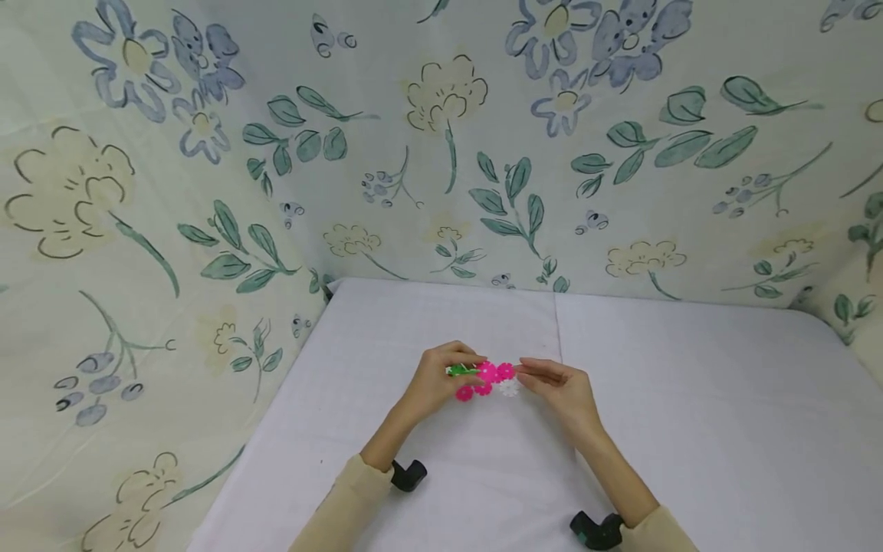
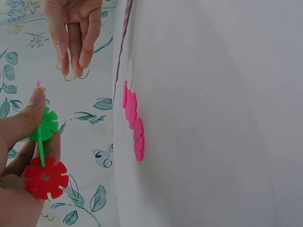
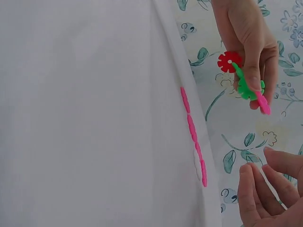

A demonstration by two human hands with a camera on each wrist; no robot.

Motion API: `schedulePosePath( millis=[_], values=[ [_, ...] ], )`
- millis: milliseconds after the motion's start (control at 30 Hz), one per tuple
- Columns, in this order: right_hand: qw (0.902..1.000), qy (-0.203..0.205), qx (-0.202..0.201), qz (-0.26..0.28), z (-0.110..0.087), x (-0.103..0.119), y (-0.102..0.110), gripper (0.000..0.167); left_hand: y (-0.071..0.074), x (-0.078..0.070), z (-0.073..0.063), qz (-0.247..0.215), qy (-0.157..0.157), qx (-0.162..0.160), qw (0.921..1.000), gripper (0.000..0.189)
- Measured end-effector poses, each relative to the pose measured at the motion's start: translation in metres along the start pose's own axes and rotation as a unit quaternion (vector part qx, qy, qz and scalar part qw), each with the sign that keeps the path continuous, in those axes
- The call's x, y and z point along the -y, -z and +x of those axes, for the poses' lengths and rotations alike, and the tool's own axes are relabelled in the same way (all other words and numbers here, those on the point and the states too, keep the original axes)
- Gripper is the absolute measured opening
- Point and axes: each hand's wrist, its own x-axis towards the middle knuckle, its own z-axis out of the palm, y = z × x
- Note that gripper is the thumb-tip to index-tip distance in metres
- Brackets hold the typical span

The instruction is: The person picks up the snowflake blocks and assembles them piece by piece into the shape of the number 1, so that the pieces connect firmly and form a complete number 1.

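My left hand (image 1: 434, 377) pinches a small joined piece of notched plastic flower discs between thumb and fingers. In that piece are a green disc (image 3: 246, 89), a red disc (image 2: 46, 178) and a pink disc (image 3: 263, 103), partly covered by the fingers. Close by on its right is my right hand (image 1: 566, 392), its fingers loosely bent and apart from the thumb, with nothing seen between them. Several pink discs (image 1: 465, 393) and a white disc (image 1: 509, 389) lie on the table just below the hands.
A white cloth covers the table (image 1: 724, 429), with a crease running back from near the right hand. Behind and to the left hangs a flower-patterned curtain (image 1: 386, 92). Black camera mounts (image 1: 410, 476) sit at both wrists.
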Motion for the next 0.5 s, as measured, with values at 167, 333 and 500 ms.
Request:
schedulePosePath(
  millis=[167,333,500],
  values=[
    [0.9988,-0.028,0.001,-0.041,0.006,-0.003,0.005,0.036,0.003,0.005,-0.001,-0.007,0.014,-0.005,0.9999,0.031],
    [0.9967,-0.046,0.018,-0.064,0.010,-0.008,0.004,0.036,0.004,0.007,-0.001,-0.016,0.025,-0.008,0.9995,0.030],
    [0.9937,-0.039,0.014,-0.104,0.011,-0.013,-0.003,0.036,0.004,0.008,-0.004,-0.024,0.037,0.002,0.9990,0.029]
  ],
)
